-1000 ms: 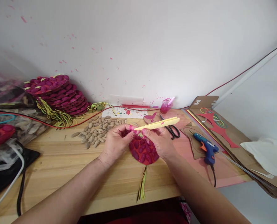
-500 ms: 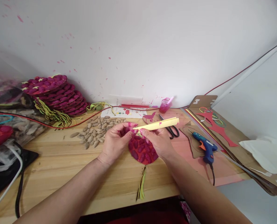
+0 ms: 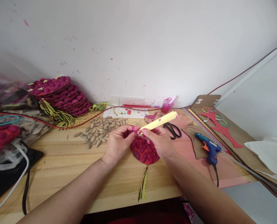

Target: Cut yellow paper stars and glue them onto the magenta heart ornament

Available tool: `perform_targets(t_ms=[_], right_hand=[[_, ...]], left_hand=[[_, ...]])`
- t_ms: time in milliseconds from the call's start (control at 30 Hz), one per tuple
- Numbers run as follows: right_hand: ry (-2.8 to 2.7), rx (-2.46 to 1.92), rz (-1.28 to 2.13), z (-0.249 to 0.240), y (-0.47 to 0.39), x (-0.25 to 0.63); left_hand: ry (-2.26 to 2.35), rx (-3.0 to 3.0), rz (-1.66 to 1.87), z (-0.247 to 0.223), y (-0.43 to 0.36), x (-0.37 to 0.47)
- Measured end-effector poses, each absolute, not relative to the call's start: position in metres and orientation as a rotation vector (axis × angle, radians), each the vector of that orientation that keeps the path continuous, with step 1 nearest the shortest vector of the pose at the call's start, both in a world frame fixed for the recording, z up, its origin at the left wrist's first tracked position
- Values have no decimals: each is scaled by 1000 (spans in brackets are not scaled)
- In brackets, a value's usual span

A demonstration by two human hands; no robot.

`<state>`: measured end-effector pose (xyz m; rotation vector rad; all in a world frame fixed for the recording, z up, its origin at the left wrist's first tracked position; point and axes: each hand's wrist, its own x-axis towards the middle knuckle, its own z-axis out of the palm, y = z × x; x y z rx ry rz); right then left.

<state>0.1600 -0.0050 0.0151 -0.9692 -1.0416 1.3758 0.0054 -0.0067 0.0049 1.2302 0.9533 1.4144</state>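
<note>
A long folded strip of yellow paper (image 3: 163, 121) with pink smudges slants up to the right between my hands. My right hand (image 3: 163, 143) is closed on its lower part. My left hand (image 3: 119, 141) pinches at its lower left end, its fingertips stained pink and touching those of the right. Just below lies a round red disc (image 3: 145, 153) covered in magenta-painted peanuts, its top edge hidden by my hands. A yellow-green and dark tassel (image 3: 143, 183) hangs from the disc's near side, flat on the wooden table.
Loose peanuts (image 3: 96, 132) lie left of my hands. Black-handled scissors (image 3: 174, 130) and a blue glue gun (image 3: 209, 147) are on the right. A stack of magenta discs (image 3: 66, 96) stands at the back left, a cup (image 3: 167, 105) by the wall. A red cable (image 3: 66, 127) crosses behind.
The yellow paper has tilted more steeply, its right end higher, and its broad face shows more. Both hands stay close together at its lower end; the whole view has shifted slightly.
</note>
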Motion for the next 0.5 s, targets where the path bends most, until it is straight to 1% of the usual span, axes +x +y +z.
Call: perform_targets(t_ms=[233,500], right_hand=[[-1075,-985,1400,9,-2,162],[-1162,-992,1240,9,-3,161]], left_hand=[[1017,1324,1435,1,-6,6],[960,1238,1325,2,-5,7]])
